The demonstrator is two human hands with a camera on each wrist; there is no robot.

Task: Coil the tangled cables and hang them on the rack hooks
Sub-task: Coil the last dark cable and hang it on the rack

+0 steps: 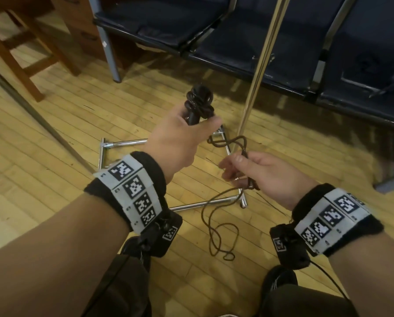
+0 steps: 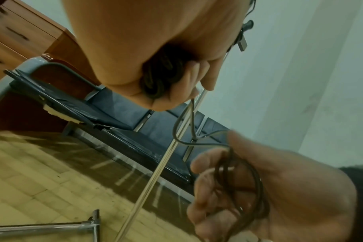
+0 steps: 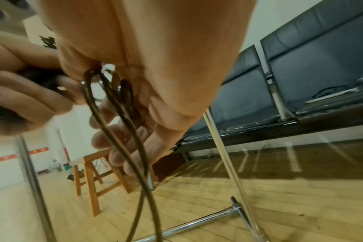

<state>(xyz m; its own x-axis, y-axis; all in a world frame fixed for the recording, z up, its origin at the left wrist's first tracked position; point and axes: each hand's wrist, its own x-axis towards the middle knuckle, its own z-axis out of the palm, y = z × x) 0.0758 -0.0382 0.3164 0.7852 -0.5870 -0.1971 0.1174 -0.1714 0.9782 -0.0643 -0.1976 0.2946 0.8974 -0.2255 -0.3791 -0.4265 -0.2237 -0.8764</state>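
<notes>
The left hand (image 1: 180, 131) clenches a coiled cable bundle (image 1: 199, 102); the right hand (image 1: 257, 172) pinches loose cable loops (image 1: 228, 143) trailing onto the wooden floor (image 1: 54, 156) beside the chrome rack pole (image 1: 257, 72).

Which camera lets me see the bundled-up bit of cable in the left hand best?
The head view: the cable bundle sticks up clear above the left hand gripping it. The left wrist view shows only a dark part inside the curled fingers. The right wrist view shows just a blurred dark bit.

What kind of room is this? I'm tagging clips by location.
Probably a waiting area or hall in a public building: a row of linked dark padded seats on a metal frame, a pale wooden strip floor, and a wooden desk with drawers beside the seats.
</notes>
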